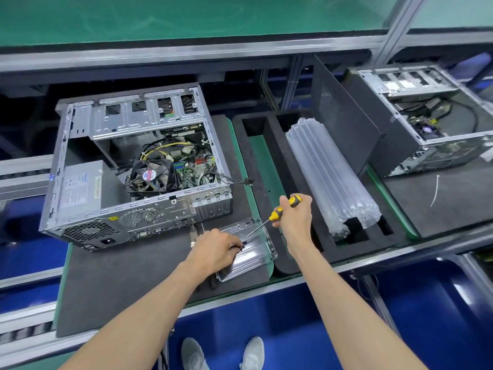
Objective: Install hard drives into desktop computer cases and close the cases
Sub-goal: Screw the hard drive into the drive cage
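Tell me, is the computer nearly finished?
Not yet. The near case lies open, its side off. The right hand holds a screwdriver over a metal drive bracket that the left hand steadies. Mounting it and closing both cases, including the far case, remain.

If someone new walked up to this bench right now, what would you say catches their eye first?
Probably the open case at left, its fan and wiring exposed. In front of it, the right hand grips a yellow screwdriver aimed at a metal bracket that the left hand steadies. A clear air-cushion pack lies on the black foam tray to the right.
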The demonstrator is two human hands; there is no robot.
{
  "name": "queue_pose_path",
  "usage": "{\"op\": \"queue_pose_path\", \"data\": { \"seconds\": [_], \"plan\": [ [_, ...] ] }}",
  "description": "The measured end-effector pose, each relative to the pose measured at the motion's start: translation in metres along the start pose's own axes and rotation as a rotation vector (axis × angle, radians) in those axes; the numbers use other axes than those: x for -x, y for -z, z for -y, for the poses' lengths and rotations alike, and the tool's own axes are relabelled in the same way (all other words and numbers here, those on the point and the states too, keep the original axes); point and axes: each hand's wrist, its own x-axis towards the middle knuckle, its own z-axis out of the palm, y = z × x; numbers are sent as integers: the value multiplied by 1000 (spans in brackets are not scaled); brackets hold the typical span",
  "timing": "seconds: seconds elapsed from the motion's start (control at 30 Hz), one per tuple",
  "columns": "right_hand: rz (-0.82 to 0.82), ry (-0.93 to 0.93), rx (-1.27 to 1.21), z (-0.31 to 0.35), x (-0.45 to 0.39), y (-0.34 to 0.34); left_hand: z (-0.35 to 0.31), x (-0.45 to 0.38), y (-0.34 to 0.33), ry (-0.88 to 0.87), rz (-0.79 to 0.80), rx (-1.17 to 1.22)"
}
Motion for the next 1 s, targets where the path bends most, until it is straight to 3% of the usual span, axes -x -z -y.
{"op": "queue_pose_path", "data": {
  "seconds": [0.37,0.57,0.8,1.0],
  "plan": [
    [6,14,10,4,1,-1,3,-8,6,-201,114,-121],
    [-34,31,-61,9,4,4,0,2,14,-172,53,-28],
    [-52,171,-225,46,15,-4,-10,23,44,22,-299,541],
    [99,246,-393,104,32,-36,1,26,106,238,-552,1184]
  ]
}}
